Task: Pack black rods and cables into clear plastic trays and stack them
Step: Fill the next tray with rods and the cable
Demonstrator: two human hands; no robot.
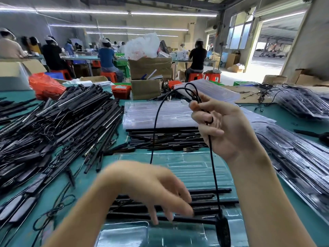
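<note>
My right hand (222, 129) is raised above the table and pinches a looped black cable (156, 122) between thumb and fingers. The cable hangs down to a black oval controller (222, 229) near the bottom. My left hand (151, 186) hovers, blurred, with fingers spread downward over several black rods (210, 196) lying in a clear plastic tray (195, 168) in front of me. Whether its fingertips touch the rods I cannot tell. A stack of empty clear trays (156, 113) lies farther back, with a row of black rods (165, 139) before it.
A big heap of black rods and cables (53, 125) covers the green table at left. Filled trays (299, 157) lie stacked at right. Cardboard boxes (147, 75), a red bin (121, 90) and an orange bag (44, 86) stand behind. Seated workers fill the background.
</note>
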